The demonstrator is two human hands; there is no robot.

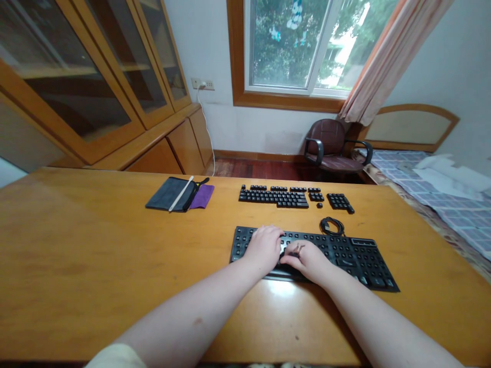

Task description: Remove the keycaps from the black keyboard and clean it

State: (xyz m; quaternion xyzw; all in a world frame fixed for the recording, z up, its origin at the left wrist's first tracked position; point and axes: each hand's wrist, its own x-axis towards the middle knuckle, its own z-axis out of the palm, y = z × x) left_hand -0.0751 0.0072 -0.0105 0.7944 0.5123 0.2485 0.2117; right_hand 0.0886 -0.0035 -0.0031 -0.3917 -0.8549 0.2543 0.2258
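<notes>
Lower centre, your left hand (265, 246) rests outstretched on the keyboard (347, 259); your right hand (308, 259) curls in, grip unclear.

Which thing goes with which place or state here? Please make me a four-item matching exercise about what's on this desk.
Things:
1. Keyboard
2. Loose keycaps
3. Black cable
4. Pale stick

Places and states:
A. Coiled into a ring
B. Lying across the grey pouch
C. Beneath the left hand and right hand
D. Set out in rows on bare desk

Right pairs: 1-C, 2-D, 3-A, 4-B.
</notes>
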